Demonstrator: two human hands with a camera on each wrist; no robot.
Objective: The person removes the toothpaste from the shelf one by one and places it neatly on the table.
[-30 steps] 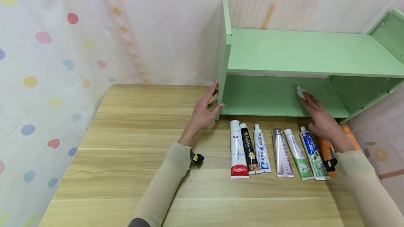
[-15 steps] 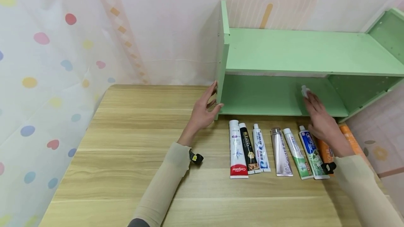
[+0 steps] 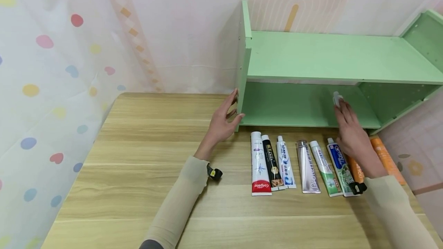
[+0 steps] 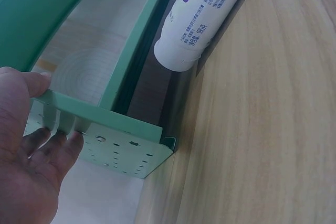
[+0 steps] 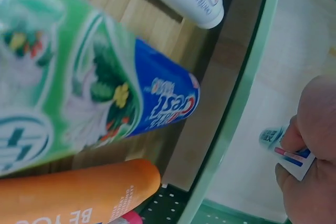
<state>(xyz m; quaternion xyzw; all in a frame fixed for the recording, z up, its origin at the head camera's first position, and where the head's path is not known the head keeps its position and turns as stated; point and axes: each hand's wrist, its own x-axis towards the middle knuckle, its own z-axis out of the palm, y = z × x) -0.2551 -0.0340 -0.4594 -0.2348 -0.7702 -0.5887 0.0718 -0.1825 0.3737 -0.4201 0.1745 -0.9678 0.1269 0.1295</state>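
Observation:
My left hand point(image 3: 221, 124) holds the left side panel point(image 3: 243, 76) of a green two-tier shelf point(image 3: 339, 55). In the left wrist view, its thumb lies on the panel's front edge and its fingers point(image 4: 65, 148) on the drilled outer face. Inside the lower tier, my right hand point(image 3: 354, 137) pinches a small white toothpaste tube point(image 5: 299, 162) with blue and pink print. The tube's cap end points to the back of the shelf, and the fingers cover much of it. Below that hand lie a blue-and-green Crest tube point(image 3: 339, 160) and an orange tube point(image 3: 356, 168).
Before the shelf, several tubes lie in a row on the wooden table point(image 3: 145, 172): a Colgate tube point(image 3: 259, 164), a black one point(image 3: 272, 162), a white-and-blue one point(image 3: 284, 160), a silver one point(image 3: 307, 166), a white-and-green one point(image 3: 325, 168). Another orange tube point(image 3: 385, 160) lies far right.
My right hand has moved slightly to the right and deeper into the lower tier with the small toothpaste tube. The left hand stays on the side panel.

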